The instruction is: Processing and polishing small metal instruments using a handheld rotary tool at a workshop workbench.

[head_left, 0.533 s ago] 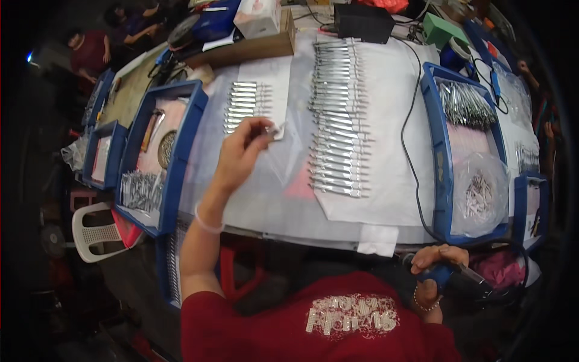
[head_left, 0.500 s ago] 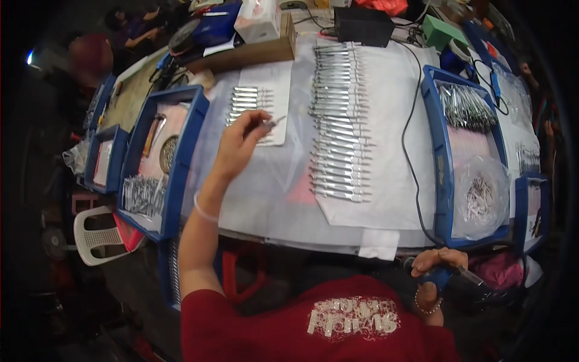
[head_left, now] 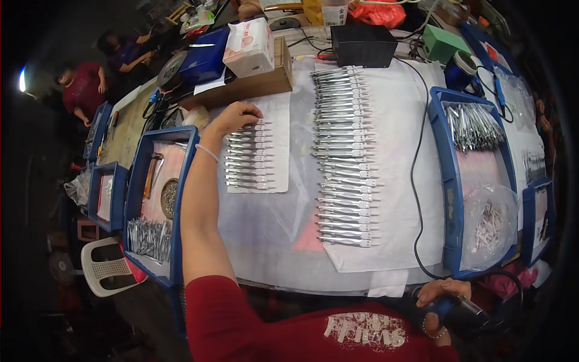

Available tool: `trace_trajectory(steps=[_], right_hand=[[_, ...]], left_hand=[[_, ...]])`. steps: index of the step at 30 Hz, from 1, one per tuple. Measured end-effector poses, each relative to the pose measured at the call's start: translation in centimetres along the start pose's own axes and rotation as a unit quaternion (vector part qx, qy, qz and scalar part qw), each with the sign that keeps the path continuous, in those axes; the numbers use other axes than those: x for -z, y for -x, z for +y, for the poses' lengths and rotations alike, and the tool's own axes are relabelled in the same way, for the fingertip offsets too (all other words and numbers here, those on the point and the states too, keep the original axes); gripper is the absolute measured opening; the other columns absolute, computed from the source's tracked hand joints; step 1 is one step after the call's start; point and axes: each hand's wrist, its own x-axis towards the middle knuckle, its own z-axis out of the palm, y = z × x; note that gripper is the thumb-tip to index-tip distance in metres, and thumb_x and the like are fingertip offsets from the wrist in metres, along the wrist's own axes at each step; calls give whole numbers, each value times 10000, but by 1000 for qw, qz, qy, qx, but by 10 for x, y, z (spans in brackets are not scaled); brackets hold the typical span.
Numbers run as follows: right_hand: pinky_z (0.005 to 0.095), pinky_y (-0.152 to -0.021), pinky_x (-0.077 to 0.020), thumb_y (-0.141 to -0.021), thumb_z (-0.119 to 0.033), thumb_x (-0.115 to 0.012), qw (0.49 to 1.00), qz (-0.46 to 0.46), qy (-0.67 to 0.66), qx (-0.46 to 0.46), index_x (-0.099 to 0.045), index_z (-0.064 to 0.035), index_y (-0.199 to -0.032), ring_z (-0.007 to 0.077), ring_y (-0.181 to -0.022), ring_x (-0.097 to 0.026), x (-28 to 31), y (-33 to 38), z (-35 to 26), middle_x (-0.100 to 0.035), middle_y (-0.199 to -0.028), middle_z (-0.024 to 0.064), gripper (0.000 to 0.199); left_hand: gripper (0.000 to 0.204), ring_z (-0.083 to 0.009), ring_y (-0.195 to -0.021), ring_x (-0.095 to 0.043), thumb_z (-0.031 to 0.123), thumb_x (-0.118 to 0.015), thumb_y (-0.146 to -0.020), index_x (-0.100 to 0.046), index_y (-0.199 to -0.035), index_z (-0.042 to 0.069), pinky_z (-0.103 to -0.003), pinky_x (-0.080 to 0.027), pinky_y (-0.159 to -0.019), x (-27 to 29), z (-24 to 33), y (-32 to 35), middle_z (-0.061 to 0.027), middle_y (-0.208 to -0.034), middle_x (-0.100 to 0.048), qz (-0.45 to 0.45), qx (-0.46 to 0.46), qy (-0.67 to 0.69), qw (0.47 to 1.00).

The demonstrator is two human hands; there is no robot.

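My left hand (head_left: 240, 117) is at the far end of a short row of slim silver metal pieces (head_left: 248, 158) lying on white paper. Its fingers are pinched on the piece at the top of this row, which they mostly cover. At the lower right, near the table's front edge, my right hand (head_left: 445, 292) is wrapped round a blue and dark electric screwdriver (head_left: 470, 306) with a silver nose. Between the hands, a long column of similar silver pieces (head_left: 347, 163) lies side by side on a white cloth (head_left: 401, 181).
Blue trays holding silver parts flank the workspace, one on the left (head_left: 188, 199) and one on the right (head_left: 447, 199). A black cable (head_left: 416, 151) runs down from a black box (head_left: 363, 46). Tissues (head_left: 249, 48) and a wooden box (head_left: 282, 66) stand behind. Other people are at far left.
My left hand has moved to the far end of the short row with the small metal piece it held. The view has shifted; my right hand still grips the electric screwdriver.
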Motion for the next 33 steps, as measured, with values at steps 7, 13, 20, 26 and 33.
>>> trace_trajectory(steps=[7, 13, 20, 26, 33], right_hand=[[271, -713, -496, -759, -13, -724, 999, 32, 26, 20, -389, -35, -1201, 180, -812, -613, -17, -17, -1, -610, -914, 125, 556], [243, -692, -494, -774, -13, -706, 999, -4, 42, -15, -364, -32, -1217, 156, -791, -601, -2, 4, -11, -599, -922, 124, 560], [305, -771, -492, -761, -11, -705, 997, -34, -69, 30, -359, -34, -1241, 194, -839, -600, -7, 18, -7, -599, -899, 133, 592], [281, -591, -518, -661, -59, -800, 998, -31, -42, 46, -455, -41, -1162, 195, -724, -639, -17, 24, -15, -632, -830, 121, 609], [324, -702, -510, -710, -61, -784, 988, -59, -114, 88, -405, -6, -1177, 220, -785, -617, -14, 29, -16, -610, -881, 141, 604]], left_hand=[[234, -227, -1018, -580, 64, -610, -815, -684, -1037, 80, -306, -456, -859, -3, -3, 22, -119, -1039, -605, 50, -41, -147, 987], [244, -186, -956, -623, 128, -567, -917, -612, -1119, -1, -311, -478, -876, -47, 93, 114, -84, -1019, -665, 81, -6, 126, 989], [258, -214, -784, -659, 182, -457, -951, -580, -1034, -30, -312, -554, -703, -248, 174, 370, -128, -934, -658, -607, 257, 294, 692], [253, -214, -772, -657, 188, -466, -944, -586, -1011, -25, -316, -548, -693, -332, 124, 480, -126, -914, -658, -502, 411, 193, 736], [249, -215, -759, -655, 195, -478, -935, -594, -985, -20, -321, -542, -680, -351, 111, 481, -124, -891, -659, -397, 457, 169, 778]])
